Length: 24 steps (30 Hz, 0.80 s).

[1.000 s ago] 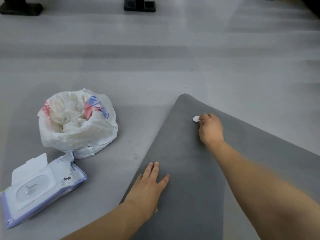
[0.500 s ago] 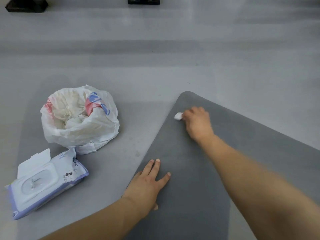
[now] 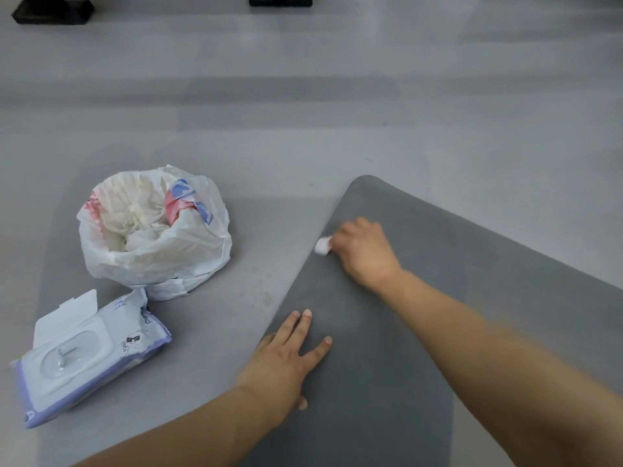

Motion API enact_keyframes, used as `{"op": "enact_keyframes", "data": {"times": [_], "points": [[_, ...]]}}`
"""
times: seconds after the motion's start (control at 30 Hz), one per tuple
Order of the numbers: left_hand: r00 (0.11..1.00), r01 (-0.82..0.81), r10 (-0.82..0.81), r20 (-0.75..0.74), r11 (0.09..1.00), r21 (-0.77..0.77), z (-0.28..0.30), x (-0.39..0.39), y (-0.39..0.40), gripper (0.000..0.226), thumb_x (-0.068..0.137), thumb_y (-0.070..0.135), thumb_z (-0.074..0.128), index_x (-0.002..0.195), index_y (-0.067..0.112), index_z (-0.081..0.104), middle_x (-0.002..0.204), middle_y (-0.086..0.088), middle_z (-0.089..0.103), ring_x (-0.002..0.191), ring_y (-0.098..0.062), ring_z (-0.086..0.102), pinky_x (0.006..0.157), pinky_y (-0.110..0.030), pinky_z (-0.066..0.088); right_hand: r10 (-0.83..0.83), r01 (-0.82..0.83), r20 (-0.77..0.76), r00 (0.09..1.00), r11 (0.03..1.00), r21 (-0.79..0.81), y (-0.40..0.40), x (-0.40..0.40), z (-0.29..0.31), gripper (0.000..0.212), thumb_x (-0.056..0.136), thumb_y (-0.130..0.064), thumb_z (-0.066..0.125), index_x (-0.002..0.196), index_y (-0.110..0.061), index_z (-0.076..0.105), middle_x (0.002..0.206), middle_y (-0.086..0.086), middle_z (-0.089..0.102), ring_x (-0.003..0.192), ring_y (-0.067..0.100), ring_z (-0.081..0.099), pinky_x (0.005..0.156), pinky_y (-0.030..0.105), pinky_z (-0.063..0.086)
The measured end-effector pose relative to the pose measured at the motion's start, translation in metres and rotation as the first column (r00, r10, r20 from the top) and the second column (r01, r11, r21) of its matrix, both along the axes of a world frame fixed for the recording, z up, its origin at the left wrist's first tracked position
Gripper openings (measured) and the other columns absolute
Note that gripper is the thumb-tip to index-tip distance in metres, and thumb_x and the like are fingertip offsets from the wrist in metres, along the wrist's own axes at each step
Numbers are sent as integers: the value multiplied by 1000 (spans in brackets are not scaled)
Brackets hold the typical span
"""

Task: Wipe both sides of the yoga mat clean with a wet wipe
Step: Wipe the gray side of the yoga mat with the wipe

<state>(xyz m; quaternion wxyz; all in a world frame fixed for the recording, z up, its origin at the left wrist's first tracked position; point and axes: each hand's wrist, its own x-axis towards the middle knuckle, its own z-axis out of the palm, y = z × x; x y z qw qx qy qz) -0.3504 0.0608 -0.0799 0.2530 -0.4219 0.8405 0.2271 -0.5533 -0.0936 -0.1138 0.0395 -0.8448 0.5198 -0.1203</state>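
A grey yoga mat point(image 3: 478, 264) lies flat on the floor, its rounded corner pointing away from me. My right hand point(image 3: 365, 252) grips a small bunched white wet wipe point(image 3: 322, 246) and holds it on the mat right at its left edge. My left hand point(image 3: 286, 360) rests flat on the mat near the same edge, closer to me, fingers spread and straight.
A white plastic bag point(image 3: 155, 230) stuffed with used wipes stands on the floor left of the mat. In front of it lies a wet wipe pack point(image 3: 87, 355) with its lid flipped open. Two dark bases point(image 3: 50, 11) point(image 3: 279, 0) stand at the far edge.
My right hand has slid the wipe leftward across the mat, from near its middle to its left edge. The left hand has stayed pressed in place.
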Motion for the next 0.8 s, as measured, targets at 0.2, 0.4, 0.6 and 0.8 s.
{"op": "enact_keyframes", "data": {"times": [0.2, 0.4, 0.6, 0.8], "points": [[1000, 16, -16, 23, 1000, 12, 1, -1, -1, 103, 92, 51, 64, 155, 42, -17, 158, -11, -40, 149, -28, -29, 124, -40, 13, -506, 505, -25, 862, 854, 126, -43, -23, 16, 21, 96, -23, 51, 100, -22, 72, 102, 5, 64, 99, 33, 53, 77, 38, 40], [998, 42, -43, 47, 999, 20, 7, -5, -5, 105, 89, 53, 66, 157, 41, -13, 162, -13, -31, 152, -30, -22, 125, -42, 11, -143, 90, 256, 956, 974, 209, 72, 40, -3, 6, 82, -10, 68, 85, -14, 72, 79, 6, 60, 70, 30, 59, 60, 36, 48], [990, 133, -131, 42, 991, -31, 24, -5, -30, 76, 92, 53, 60, 156, 40, 22, 163, -11, 16, 145, -29, 21, 117, -38, 29, -253, 238, 181, 950, 966, 97, 60, -8, -4, 22, 70, -9, 61, 87, -17, 74, 78, 9, 59, 67, 34, 59, 60, 32, 46], [962, 271, -273, 7, 950, -154, 31, -15, -91, 62, 90, 45, 66, 142, 23, 41, 136, -1, 45, 131, -23, 39, 108, -34, 32, -771, 749, 138, 621, 636, 183, 77, -127, -2, 12, 85, -7, 60, 82, -4, 72, 82, 17, 58, 71, 40, 58, 62, 38, 45]]}}
